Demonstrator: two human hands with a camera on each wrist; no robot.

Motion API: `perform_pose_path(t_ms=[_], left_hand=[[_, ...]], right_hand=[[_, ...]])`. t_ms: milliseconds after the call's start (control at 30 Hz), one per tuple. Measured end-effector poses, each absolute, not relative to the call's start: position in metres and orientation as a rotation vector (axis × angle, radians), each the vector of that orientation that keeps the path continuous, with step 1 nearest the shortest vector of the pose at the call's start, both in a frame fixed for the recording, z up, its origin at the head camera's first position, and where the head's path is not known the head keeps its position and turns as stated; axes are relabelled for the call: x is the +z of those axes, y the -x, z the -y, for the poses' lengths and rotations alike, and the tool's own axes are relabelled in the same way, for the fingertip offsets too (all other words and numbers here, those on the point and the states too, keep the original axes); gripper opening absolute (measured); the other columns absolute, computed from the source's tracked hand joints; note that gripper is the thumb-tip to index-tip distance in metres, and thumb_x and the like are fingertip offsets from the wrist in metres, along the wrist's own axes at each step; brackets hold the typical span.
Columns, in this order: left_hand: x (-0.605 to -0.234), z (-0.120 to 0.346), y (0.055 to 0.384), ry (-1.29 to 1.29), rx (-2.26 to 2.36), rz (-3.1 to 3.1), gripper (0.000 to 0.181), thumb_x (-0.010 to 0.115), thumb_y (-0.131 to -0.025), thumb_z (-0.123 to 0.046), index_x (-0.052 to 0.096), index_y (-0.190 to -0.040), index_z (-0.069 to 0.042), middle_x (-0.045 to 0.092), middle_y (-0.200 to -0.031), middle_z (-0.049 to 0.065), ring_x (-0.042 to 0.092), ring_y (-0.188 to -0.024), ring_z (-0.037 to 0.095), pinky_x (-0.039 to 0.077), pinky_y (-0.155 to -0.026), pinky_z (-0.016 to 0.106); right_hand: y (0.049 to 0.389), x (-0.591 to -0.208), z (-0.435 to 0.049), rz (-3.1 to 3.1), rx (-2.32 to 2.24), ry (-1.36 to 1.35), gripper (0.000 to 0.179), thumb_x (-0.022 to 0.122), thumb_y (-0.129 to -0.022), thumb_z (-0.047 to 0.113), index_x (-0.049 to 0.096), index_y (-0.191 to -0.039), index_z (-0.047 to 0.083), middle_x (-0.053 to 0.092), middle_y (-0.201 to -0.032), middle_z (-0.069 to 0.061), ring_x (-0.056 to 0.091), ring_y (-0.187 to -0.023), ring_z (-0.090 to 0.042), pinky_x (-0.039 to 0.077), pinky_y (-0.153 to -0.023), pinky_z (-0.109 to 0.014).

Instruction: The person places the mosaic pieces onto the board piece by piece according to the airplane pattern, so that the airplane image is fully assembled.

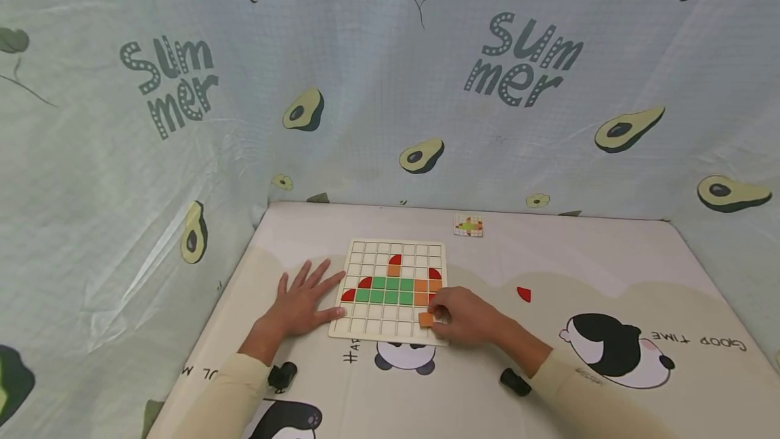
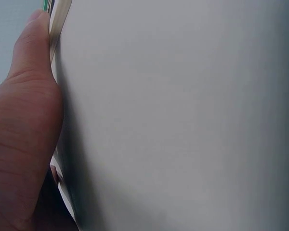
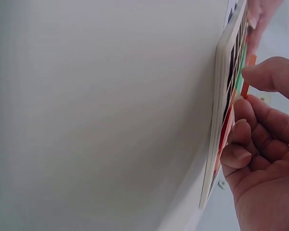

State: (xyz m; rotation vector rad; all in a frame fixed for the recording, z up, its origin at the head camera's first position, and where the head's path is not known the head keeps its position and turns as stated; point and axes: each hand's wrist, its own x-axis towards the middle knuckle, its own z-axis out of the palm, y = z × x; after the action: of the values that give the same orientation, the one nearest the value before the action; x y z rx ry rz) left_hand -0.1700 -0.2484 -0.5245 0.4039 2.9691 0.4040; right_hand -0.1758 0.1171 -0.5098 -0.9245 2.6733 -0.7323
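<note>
A cream grid board (image 1: 378, 327) lies on the table, with green squares (image 1: 392, 290), orange squares (image 1: 421, 292) and red quarter-round pieces (image 1: 395, 259) set in its cells. My left hand (image 1: 300, 307) lies flat with spread fingers, its thumb and fingertips touching the board's left edge. In the left wrist view its thumb (image 2: 33, 53) meets the board's side. At the board's lower right, my right hand (image 1: 466, 316) pinches an orange square tile (image 1: 425, 320) between thumb and finger. The right wrist view shows this tile (image 3: 249, 77) tilted on edge, just off the board surface.
A loose red quarter-round piece (image 1: 524, 295) lies right of the board. Behind it is a small pattern card (image 1: 468, 225). Black objects (image 1: 283, 376) sit by both wrists. A printed cloth covers the table, and patterned curtains (image 1: 365, 87) stand at the back and sides.
</note>
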Motion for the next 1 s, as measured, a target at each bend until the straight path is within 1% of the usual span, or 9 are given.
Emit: perform_pose_path(t_ms=[167, 300, 400, 567, 800, 1000], left_hand=[[-0.523, 0.248, 0.17, -0.416, 0.393, -2.966, 0.078, 0.066, -0.094, -0.061, 0.041, -0.16, -0.028, 0.025, -0.174, 0.012, 0.017, -0.16, 0.05, 0.012, -0.118, 0.081], [-0.523, 0.249, 0.17, -0.411, 0.397, -2.96, 0.078, 0.066, -0.094, -0.061, 0.041, -0.16, -0.028, 0.025, -0.174, 0.012, 0.016, -0.16, 0.05, 0.012, -0.119, 0.081], [-0.523, 0.249, 0.17, -0.404, 0.396, -2.96, 0.078, 0.066, -0.094, -0.062, 0.041, -0.16, -0.029, 0.025, -0.174, 0.012, 0.016, -0.16, 0.049, 0.011, -0.119, 0.081], [-0.524, 0.25, 0.171, -0.397, 0.401, -2.956, 0.079, 0.066, -0.094, -0.062, 0.041, -0.161, -0.029, 0.024, -0.175, 0.011, 0.015, -0.161, 0.049, 0.01, -0.119, 0.081], [-0.523, 0.249, 0.17, -0.385, 0.401, -2.941, 0.079, 0.064, -0.094, -0.064, 0.04, -0.161, -0.029, 0.023, -0.175, 0.011, 0.014, -0.161, 0.048, 0.009, -0.12, 0.081], [-0.52, 0.248, 0.17, -0.395, 0.392, -2.945, 0.079, 0.064, -0.094, -0.064, 0.04, -0.161, -0.029, 0.024, -0.175, 0.011, 0.016, -0.16, 0.049, 0.011, -0.119, 0.081]], right_hand=[[0.177, -0.508, -0.104, -2.687, -0.713, 0.913, 0.01, 0.076, -0.089, 0.016, 0.073, -0.098, 0.014, 0.062, -0.083, 0.011, 0.053, -0.079, -0.007, 0.049, -0.073, -0.022], [0.178, -0.508, -0.095, -2.708, -0.711, 0.927, 0.01, 0.075, -0.088, 0.013, 0.073, -0.097, 0.012, 0.061, -0.082, 0.01, 0.052, -0.077, -0.007, 0.048, -0.072, -0.022], [0.178, -0.507, -0.088, -2.716, -0.716, 0.942, 0.009, 0.073, -0.087, 0.011, 0.074, -0.097, 0.01, 0.06, -0.08, 0.009, 0.051, -0.074, -0.007, 0.046, -0.069, -0.022], [0.179, -0.507, -0.075, -2.71, -0.686, 0.915, 0.012, 0.074, -0.09, 0.015, 0.076, -0.099, 0.009, 0.06, -0.081, 0.009, 0.051, -0.076, -0.008, 0.044, -0.068, -0.022], [0.179, -0.51, -0.065, -2.71, -0.704, 0.876, 0.007, 0.07, -0.087, 0.012, 0.072, -0.094, 0.012, 0.055, -0.075, 0.008, 0.048, -0.072, -0.008, 0.038, -0.061, -0.022], [0.177, -0.509, -0.057, -2.699, -0.712, 0.799, 0.014, 0.072, -0.09, 0.016, 0.076, -0.101, 0.01, 0.056, -0.077, 0.007, 0.051, -0.076, -0.01, 0.04, -0.062, -0.022]])
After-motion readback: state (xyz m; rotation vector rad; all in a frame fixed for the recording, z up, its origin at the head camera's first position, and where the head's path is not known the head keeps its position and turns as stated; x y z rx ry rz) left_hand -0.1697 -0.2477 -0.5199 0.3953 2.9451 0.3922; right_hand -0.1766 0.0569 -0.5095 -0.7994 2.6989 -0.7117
